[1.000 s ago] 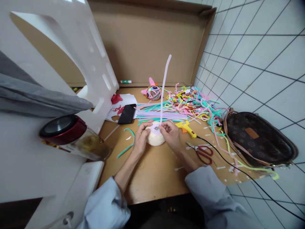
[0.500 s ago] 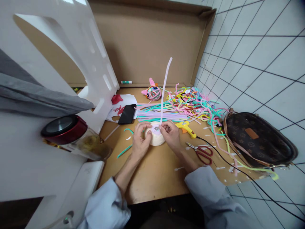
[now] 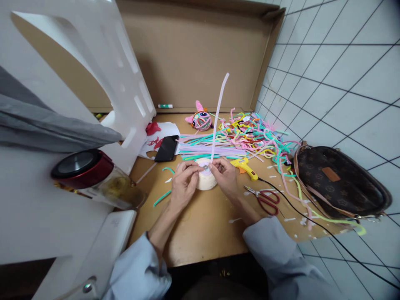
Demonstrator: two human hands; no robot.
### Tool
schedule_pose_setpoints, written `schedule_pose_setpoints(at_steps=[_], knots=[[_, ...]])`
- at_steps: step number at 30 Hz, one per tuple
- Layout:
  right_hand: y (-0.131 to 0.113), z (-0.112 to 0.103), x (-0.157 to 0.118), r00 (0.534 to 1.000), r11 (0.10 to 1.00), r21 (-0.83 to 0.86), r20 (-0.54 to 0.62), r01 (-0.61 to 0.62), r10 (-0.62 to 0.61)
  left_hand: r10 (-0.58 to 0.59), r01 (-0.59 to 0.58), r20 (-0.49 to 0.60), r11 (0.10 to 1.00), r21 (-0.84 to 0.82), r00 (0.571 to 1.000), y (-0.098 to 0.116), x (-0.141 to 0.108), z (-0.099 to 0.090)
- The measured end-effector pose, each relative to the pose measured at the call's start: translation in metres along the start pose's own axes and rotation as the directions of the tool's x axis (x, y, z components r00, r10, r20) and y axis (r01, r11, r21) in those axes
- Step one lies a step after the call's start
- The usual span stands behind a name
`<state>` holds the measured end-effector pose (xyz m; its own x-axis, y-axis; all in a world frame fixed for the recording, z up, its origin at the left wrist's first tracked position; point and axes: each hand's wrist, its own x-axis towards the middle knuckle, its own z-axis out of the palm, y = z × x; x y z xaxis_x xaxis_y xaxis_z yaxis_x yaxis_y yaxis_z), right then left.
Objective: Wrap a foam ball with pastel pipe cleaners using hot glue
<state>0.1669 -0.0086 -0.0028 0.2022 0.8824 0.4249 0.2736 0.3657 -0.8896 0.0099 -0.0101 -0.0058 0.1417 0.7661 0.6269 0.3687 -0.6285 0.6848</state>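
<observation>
A long lilac pipe cleaner (image 3: 218, 108) rises from a round cream-white roll (image 3: 206, 182) that looks like tape. Its lower part curves inside the hole in the roll's top. Thumb and index finger of my right hand (image 3: 223, 173) pinch it near the base, at the right rim. At the opposite rim, my left hand (image 3: 183, 180) is closed, its fingertips on the lilac curve by the hole. The fingers partly cover the curved part.
Straight pipe cleaners (image 3: 212, 151) lie behind the roll, with a tangled pile (image 3: 256, 135) at back right. To the right are a yellow glue gun (image 3: 245, 167), red-handled scissors (image 3: 267, 201) and a brown bag (image 3: 340, 181). A phone (image 3: 167, 148) and bottle (image 3: 100, 179) are left.
My left fingers have shifted from the roll's left side up and inward to its hole. The pipe cleaner's upright end leans slightly further right.
</observation>
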Motion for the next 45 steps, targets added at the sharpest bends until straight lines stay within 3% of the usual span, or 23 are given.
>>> schedule_pose_setpoints(at_steps=[17,25,33,40,45], knots=[[-0.007,-0.004,0.0,0.998,0.994,0.085,0.032,-0.064,0.062,0.089,-0.095,0.05,0.984,0.149,0.995,0.004,0.001,-0.001],[-0.005,-0.009,-0.003,0.988,0.985,0.132,0.118,-0.113,0.097,0.041,-0.048,0.074,0.993,0.104,0.996,-0.002,0.002,-0.003],[-0.005,-0.014,-0.002,0.984,0.996,0.008,0.151,0.091,-0.092,0.029,-0.036,0.131,0.998,0.051,0.991,-0.004,0.004,-0.008],[-0.001,-0.017,-0.001,0.971,0.993,-0.02,0.213,0.114,-0.107,-0.015,0.015,0.133,1.0,0.003,0.991,-0.004,0.005,-0.009],[0.004,-0.016,-0.002,0.973,0.99,-0.049,0.195,0.135,-0.123,-0.016,0.017,0.114,1.0,-0.008,0.993,-0.004,0.005,-0.008]])
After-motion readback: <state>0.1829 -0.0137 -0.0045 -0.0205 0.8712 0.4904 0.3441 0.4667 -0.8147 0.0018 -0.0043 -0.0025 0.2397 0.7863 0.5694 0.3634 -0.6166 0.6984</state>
